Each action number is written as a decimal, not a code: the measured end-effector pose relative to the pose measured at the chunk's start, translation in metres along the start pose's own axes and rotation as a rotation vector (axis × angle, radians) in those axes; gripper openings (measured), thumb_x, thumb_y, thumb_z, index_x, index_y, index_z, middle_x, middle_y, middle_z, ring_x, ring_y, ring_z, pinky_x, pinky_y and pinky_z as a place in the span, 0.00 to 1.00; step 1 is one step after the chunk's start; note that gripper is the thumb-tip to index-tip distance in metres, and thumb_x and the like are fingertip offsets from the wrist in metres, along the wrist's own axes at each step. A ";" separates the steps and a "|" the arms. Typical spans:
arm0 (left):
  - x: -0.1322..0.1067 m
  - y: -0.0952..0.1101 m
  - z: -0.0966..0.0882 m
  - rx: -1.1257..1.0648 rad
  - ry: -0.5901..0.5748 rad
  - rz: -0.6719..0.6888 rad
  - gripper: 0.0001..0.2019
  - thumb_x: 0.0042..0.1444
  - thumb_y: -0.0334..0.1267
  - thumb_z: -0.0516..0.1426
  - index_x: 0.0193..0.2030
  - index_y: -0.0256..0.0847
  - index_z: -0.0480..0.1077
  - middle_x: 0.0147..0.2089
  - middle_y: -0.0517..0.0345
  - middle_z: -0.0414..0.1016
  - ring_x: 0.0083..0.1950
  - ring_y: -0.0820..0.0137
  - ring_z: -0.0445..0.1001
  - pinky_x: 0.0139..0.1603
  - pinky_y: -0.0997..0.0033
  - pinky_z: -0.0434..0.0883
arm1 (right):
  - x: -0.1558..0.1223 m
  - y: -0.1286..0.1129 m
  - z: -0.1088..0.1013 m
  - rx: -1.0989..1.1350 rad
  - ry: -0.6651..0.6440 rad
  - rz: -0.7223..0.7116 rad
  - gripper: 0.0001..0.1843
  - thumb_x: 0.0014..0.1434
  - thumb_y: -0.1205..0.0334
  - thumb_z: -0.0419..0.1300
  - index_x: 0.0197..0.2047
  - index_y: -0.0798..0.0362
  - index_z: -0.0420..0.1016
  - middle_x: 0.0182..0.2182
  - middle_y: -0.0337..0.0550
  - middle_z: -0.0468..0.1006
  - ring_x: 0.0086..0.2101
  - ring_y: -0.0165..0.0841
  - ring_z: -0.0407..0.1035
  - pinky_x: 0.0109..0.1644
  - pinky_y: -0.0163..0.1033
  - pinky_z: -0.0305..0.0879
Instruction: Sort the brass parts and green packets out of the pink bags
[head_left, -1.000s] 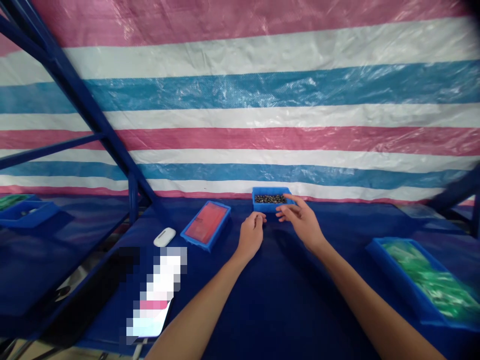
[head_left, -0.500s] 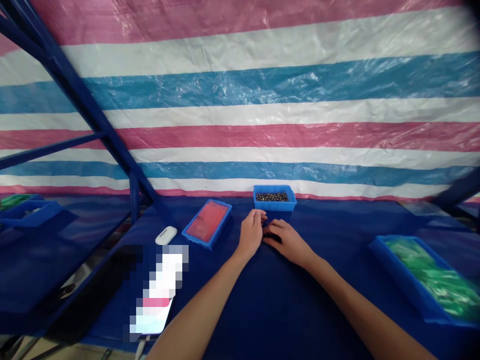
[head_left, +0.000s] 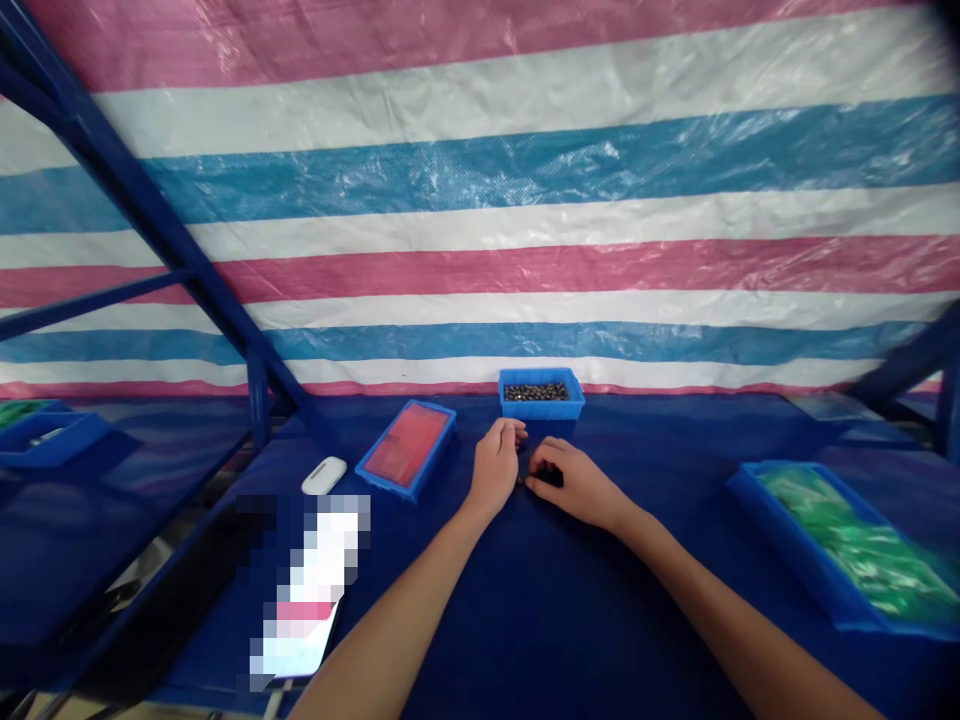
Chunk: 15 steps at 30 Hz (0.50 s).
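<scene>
My left hand [head_left: 495, 468] stands on the dark blue table cover [head_left: 525, 620], its fingertips pinched on a small dark part [head_left: 520, 446]. Just to its right, my right hand [head_left: 574, 484] curls around a small black part [head_left: 550, 478], partly hidden by the fingers. Both hands are close together, just in front of a blue plastic tray [head_left: 541, 410] holding many small dark metal-looking parts. Neither hand touches that tray.
To the left lie a blue tray lined with red [head_left: 382, 482], a white oval device [head_left: 324, 475], and a pixelated phone [head_left: 304, 590]. A blue tray of green pieces [head_left: 787, 550] sits right. A blue steel frame [head_left: 172, 250] and striped tarpaulin [head_left: 480, 260] stand behind.
My right hand has come back from the tray's edge, closed and lowered next to my left hand, now with a small black part in its fingers. The view has tilted slightly.
</scene>
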<state>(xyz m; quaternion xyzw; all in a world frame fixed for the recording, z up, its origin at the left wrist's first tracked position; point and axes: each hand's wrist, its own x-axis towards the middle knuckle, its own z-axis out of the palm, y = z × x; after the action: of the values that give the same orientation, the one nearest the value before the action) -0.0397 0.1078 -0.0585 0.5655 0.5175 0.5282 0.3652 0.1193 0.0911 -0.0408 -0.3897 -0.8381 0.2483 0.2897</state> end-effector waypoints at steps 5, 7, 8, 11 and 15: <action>0.000 0.001 0.000 -0.016 0.004 -0.006 0.16 0.68 0.41 0.44 0.40 0.41 0.72 0.39 0.55 0.78 0.41 0.68 0.76 0.45 0.68 0.71 | 0.015 0.002 -0.018 0.176 0.237 0.085 0.09 0.62 0.53 0.59 0.41 0.49 0.75 0.28 0.36 0.69 0.27 0.30 0.63 0.33 0.36 0.61; 0.000 0.001 0.000 -0.018 0.013 -0.009 0.17 0.68 0.41 0.44 0.40 0.41 0.72 0.39 0.54 0.78 0.40 0.68 0.76 0.44 0.68 0.71 | 0.020 0.007 -0.023 0.152 0.454 0.179 0.17 0.63 0.51 0.58 0.51 0.49 0.73 0.27 0.35 0.71 0.26 0.31 0.64 0.34 0.37 0.62; 0.000 0.001 0.000 -0.019 0.017 -0.010 0.17 0.68 0.42 0.44 0.40 0.41 0.72 0.39 0.54 0.78 0.40 0.68 0.75 0.44 0.68 0.71 | 0.021 0.011 -0.025 0.122 0.529 0.233 0.22 0.62 0.50 0.59 0.56 0.50 0.70 0.26 0.35 0.72 0.26 0.31 0.65 0.35 0.38 0.63; 0.001 0.001 0.000 -0.021 0.021 -0.013 0.17 0.68 0.42 0.44 0.40 0.40 0.72 0.39 0.53 0.77 0.40 0.68 0.75 0.44 0.68 0.70 | 0.014 0.025 -0.022 0.050 0.538 0.332 0.36 0.61 0.50 0.60 0.68 0.52 0.56 0.25 0.34 0.74 0.25 0.33 0.67 0.36 0.39 0.64; 0.000 0.000 0.000 -0.032 0.016 -0.012 0.16 0.67 0.41 0.45 0.41 0.41 0.72 0.39 0.54 0.77 0.41 0.68 0.75 0.45 0.68 0.70 | -0.002 0.031 -0.013 -0.002 0.344 0.254 0.19 0.64 0.51 0.57 0.55 0.50 0.72 0.25 0.35 0.74 0.26 0.33 0.68 0.35 0.38 0.63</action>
<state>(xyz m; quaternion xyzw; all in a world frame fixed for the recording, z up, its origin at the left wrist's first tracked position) -0.0398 0.1078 -0.0582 0.5524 0.5152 0.5386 0.3733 0.1450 0.1100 -0.0525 -0.5292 -0.7205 0.2120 0.3947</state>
